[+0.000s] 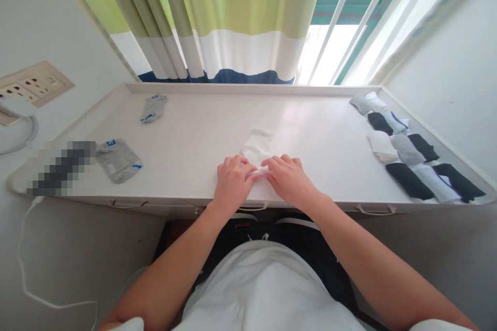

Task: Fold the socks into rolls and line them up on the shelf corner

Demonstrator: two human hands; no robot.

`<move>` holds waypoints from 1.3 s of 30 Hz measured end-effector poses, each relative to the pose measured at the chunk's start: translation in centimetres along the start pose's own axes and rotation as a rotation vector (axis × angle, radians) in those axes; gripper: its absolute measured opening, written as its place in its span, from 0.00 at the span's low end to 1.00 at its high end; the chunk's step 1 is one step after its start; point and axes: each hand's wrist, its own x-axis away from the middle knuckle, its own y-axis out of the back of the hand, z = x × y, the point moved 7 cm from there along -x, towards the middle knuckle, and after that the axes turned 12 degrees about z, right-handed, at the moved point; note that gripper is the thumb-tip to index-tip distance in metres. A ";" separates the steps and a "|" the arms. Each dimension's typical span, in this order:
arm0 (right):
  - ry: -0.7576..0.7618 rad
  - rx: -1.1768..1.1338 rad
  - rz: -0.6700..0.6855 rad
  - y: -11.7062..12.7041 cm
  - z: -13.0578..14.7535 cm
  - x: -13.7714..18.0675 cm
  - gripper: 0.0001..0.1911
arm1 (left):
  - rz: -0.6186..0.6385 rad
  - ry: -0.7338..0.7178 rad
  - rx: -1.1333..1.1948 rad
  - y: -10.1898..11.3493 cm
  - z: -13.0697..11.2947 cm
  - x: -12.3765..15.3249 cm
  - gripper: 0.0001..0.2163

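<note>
A white sock [257,146] lies on the white desk [202,129], just in front of me. My left hand [232,181] and my right hand [289,178] rest side by side on the sock's near end. Both have their fingers curled and pinch the fabric between them. The far end of the sock lies flat past my fingertips.
A grey sock [118,160] lies near the left front, another grey sock [153,107] at the back left. Several folded socks, white, grey and black [407,150], are lined up at the right. A blurred dark object [60,168] sits at the left edge. A striped curtain [217,20] hangs behind.
</note>
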 end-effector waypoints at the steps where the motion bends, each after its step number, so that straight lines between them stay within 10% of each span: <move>1: 0.001 0.001 -0.015 0.0 0.0 0.1 0.10 | -0.003 -0.002 0.000 0.0 0.0 0.0 0.05; 39: 0.021 -0.051 -0.046 -0.2 -0.3 -0.6 0.08 | -0.011 0.018 0.003 -0.1 0.3 -0.1 0.07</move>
